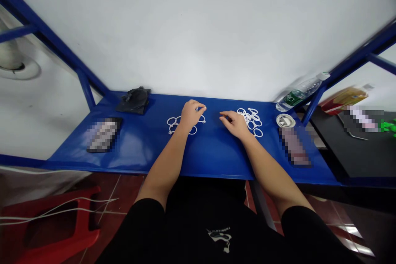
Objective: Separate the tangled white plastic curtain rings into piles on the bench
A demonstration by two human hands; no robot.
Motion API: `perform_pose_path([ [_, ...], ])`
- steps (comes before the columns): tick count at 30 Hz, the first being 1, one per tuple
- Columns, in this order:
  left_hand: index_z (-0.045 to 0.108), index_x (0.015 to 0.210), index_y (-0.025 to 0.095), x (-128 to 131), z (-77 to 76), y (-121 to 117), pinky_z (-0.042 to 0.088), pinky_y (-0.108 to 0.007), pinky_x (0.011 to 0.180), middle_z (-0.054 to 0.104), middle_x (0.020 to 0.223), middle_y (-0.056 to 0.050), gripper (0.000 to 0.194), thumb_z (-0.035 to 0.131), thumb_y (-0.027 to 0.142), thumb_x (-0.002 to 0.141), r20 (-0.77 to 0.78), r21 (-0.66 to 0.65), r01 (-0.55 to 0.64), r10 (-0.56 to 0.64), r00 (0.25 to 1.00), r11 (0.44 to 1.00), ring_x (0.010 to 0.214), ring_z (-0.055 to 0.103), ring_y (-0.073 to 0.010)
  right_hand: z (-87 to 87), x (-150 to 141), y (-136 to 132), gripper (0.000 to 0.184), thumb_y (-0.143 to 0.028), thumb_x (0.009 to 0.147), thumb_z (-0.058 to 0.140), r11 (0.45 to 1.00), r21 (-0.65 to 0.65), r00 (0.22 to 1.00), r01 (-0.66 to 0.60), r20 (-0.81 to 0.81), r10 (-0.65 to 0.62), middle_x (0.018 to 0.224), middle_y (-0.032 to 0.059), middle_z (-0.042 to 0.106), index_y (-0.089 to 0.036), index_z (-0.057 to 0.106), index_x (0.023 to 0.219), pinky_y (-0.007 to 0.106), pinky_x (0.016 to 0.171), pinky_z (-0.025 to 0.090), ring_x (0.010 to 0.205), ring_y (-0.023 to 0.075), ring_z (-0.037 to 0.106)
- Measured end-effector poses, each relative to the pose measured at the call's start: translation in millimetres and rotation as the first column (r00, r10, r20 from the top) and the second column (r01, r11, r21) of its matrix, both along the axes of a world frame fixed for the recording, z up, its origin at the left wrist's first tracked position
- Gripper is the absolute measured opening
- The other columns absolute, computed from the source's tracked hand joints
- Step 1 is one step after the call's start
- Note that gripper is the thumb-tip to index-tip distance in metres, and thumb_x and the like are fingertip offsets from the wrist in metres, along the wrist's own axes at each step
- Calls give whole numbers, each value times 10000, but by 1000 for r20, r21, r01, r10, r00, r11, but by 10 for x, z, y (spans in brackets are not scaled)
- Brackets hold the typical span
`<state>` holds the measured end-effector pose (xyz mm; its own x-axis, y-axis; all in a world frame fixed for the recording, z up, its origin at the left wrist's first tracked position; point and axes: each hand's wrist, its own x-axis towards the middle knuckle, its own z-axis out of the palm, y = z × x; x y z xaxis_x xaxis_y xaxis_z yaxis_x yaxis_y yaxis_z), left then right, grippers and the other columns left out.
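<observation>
My left hand (191, 114) is above the blue tabletop, thumb and index finger drawn together in a pinch. A trace of white shows at the fingers, too small to name. Below and around that hand lie several thin white plastic rings (171, 121) with small knobs, partly covered by it. My right hand (234, 123) hovers to the right, its thumb and index finger slightly apart with nothing visible between them. Beside its knuckles is a bigger, overlapping pile of similar white rings (258, 133).
Left on the blue table (133, 144) are a black plastic bag (135, 100) and a blurred dark packet (105, 134). A clear bottle (297, 95), a coiled white cable (285, 121) and a blurred flat object (293, 146) lie right. Blue frame bars flank the table; a white wall backs it.
</observation>
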<state>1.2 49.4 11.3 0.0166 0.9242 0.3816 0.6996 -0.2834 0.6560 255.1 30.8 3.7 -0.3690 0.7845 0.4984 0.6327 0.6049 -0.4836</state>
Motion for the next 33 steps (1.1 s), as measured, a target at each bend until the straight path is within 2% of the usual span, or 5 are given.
perform_pose_path([
  [4,842,1027,244,262,33,-145,589,-344,905,796,1034,-54,138,738,305,961,218,24,266,-265,939,964,946,736,-195,12,-33,-25,333,-451,1068,552,999,37,999,-38,-23,39,1016,83,797,-245,748,1240,379,812,588,862,229,731],
  [8,846,976,238,378,-9,-214,592,-342,902,820,1015,-48,112,748,284,950,279,44,369,-366,888,928,956,759,-201,12,-37,-29,311,-424,1085,520,997,45,998,-55,-25,57,1006,86,801,-243,766,1145,376,830,589,897,233,738],
  [18,802,902,205,354,37,-224,582,-318,823,804,908,-48,144,713,301,962,209,-1,409,-400,893,913,850,735,-185,24,-16,-33,336,-445,1082,498,995,16,995,-99,24,98,916,72,784,-248,761,1011,362,771,568,831,227,723],
  [27,766,950,194,426,-93,-189,583,-312,826,797,905,-46,145,704,322,974,297,34,367,-360,884,930,847,743,-179,26,-45,-44,311,-441,1078,521,998,37,998,-56,-33,57,984,77,791,-249,751,1161,371,796,576,869,230,733],
  [33,779,1012,221,352,12,-197,554,-362,991,794,1081,-65,174,615,280,1019,73,80,350,-355,932,933,1038,724,-206,42,23,-14,301,-449,1054,549,997,65,997,51,-59,-48,970,71,803,-252,770,1107,378,800,598,851,229,741],
])
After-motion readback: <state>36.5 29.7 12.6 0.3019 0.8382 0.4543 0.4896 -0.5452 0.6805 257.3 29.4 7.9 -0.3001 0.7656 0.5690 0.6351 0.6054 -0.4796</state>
